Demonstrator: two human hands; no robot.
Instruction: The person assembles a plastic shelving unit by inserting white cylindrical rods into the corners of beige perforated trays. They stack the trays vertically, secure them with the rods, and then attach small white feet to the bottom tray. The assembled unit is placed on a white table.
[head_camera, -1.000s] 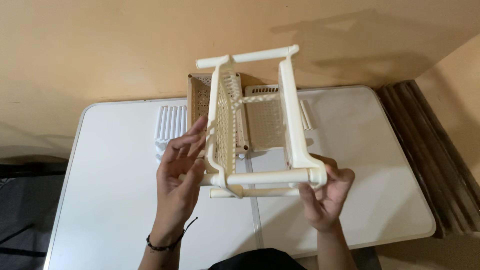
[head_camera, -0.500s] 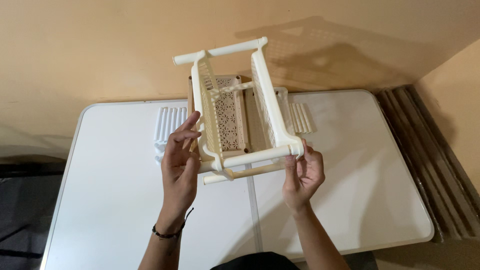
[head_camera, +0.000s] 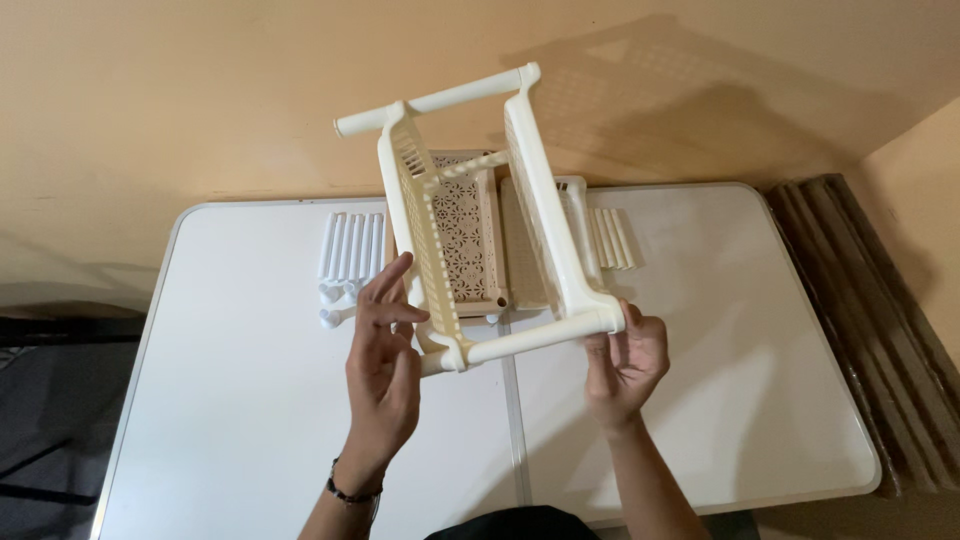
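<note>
Head view, looking down over a white desk (head_camera: 250, 400) set against a tan wall (head_camera: 200, 90); both forearms rise from the bottom edge and lift a cream plastic rack frame (head_camera: 480, 230) into the air above the middle of the desk, clear of its surface and tilted so its far end points up toward the wall; the frame is two perforated side panels joined by round tubes at the near and far ends; the left hand (head_camera: 382, 370) is held upright with the palm turned toward the frame, fingers loosely spread, the fingertips touching the left panel near its lower corner, a dark band at the wrist; the right hand (head_camera: 625, 365) is raised with fingers curled, pinching the near right corner where tube meets panel; on the desk beneath the frame lie two flat patterned shelf panels (head_camera: 470, 240), side by side; a row of loose white tubes (head_camera: 350, 255) lies to their left, and a smaller bundle of cream rods (head_camera: 612, 238) lies to their right; a brown ribbed mat (head_camera: 870, 300) runs along the desk's right edge.
</note>
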